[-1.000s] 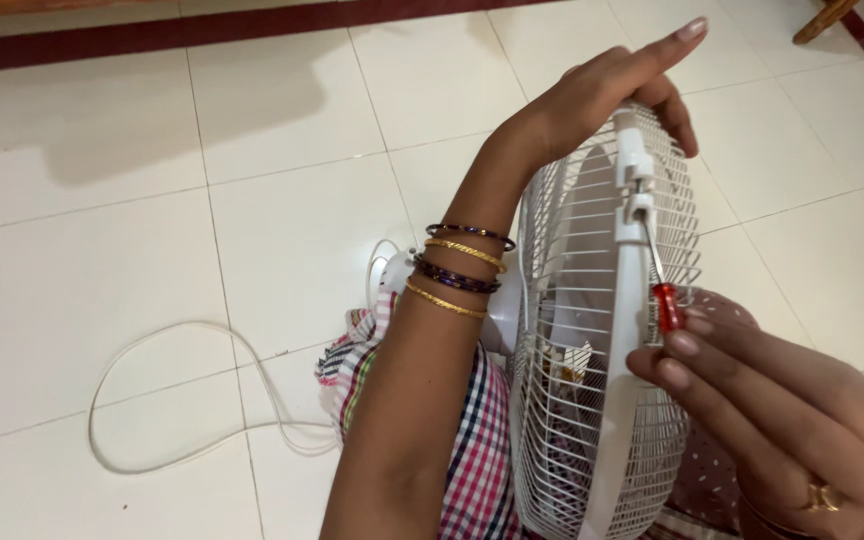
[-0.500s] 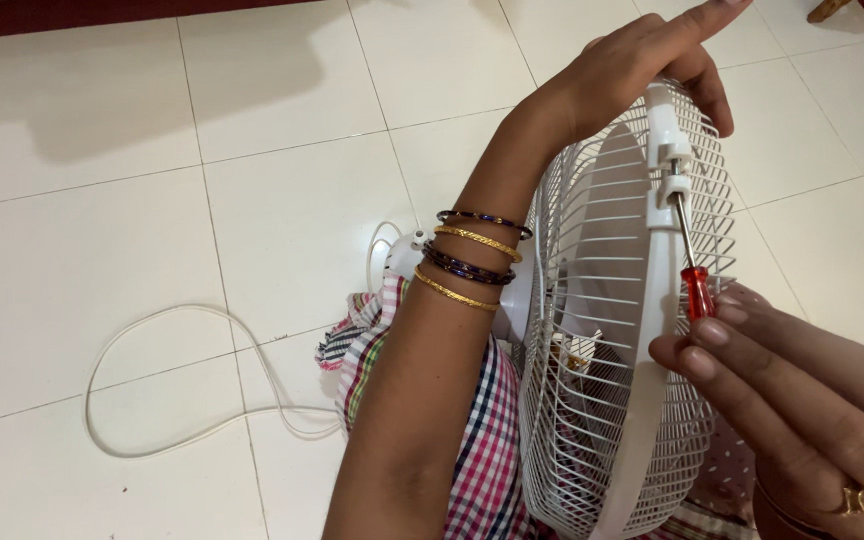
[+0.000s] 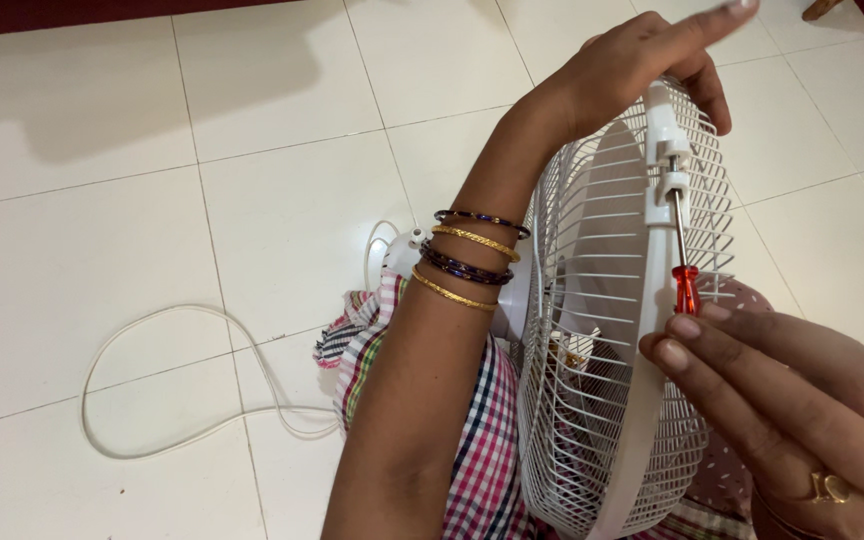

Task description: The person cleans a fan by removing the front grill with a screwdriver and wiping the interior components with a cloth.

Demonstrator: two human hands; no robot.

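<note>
Left hand [image 3: 642, 65]: my arm reaches up from lower centre, wrist bent, forefinger stretched out straight, other fingers curled over and gripping. Bangles ring the forearm. Right hand [image 3: 792, 410]: enters from lower right, palm turned inward, fingertips [image 3: 680, 328] bunched together in a pinch, thumb hidden behind them. A ring sits on one finger.

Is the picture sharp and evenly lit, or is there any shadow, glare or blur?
Head view: soft, even light; a broad dim shadow lies on the floor tiles at upper left; faint sheen on the tiles, no hard glare. The fan guard, screwdriver and right hand look sharp; the left hand is slightly blurred at its fingertip near the top edge.
</note>
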